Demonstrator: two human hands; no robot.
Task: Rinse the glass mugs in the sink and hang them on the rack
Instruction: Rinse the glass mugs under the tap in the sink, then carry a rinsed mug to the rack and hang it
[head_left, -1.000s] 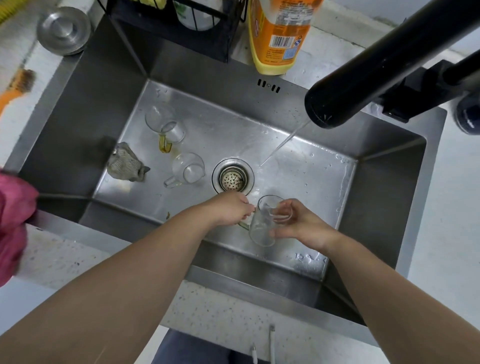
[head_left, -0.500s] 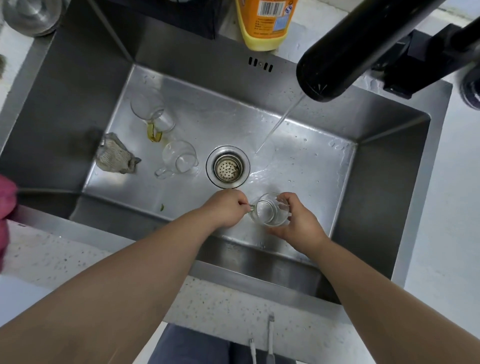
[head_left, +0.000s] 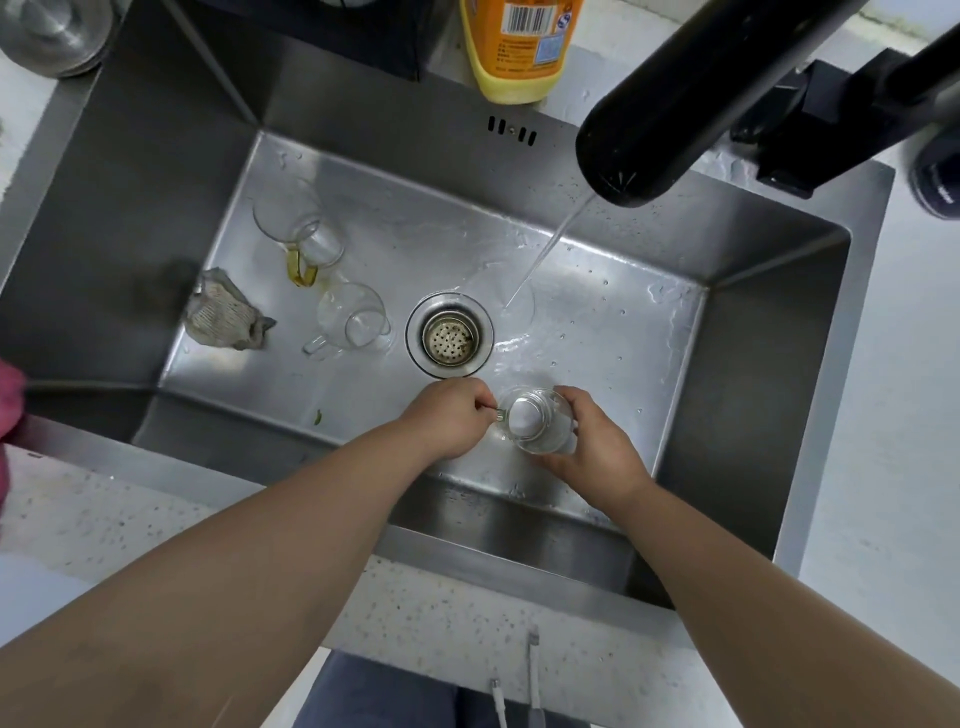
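I hold a clear glass mug (head_left: 535, 421) over the near side of the steel sink (head_left: 769, 364). My left hand (head_left: 447, 418) pinches its handle, and my right hand (head_left: 597, 447) wraps its body from the right. The mug is tipped, its mouth facing up toward me. Two more glass mugs lie on the sink floor at the left: one with a yellow handle (head_left: 301, 234), one all clear (head_left: 353, 319). Water runs from the black tap (head_left: 675, 98) and lands right of the drain (head_left: 449, 335), beyond the held mug.
A crumpled grey cloth (head_left: 223, 312) lies at the sink's left side. An orange detergent bottle (head_left: 519, 47) and a dark rack base (head_left: 363, 31) stand behind the sink. A steel lid (head_left: 52, 31) sits at the top left. Pink fabric (head_left: 8, 410) shows at the left edge.
The mug has been turned in both hands from lying sideways to mouth-up and shifted slightly right. The water stream keeps running. The view has tilted down toward the sink.
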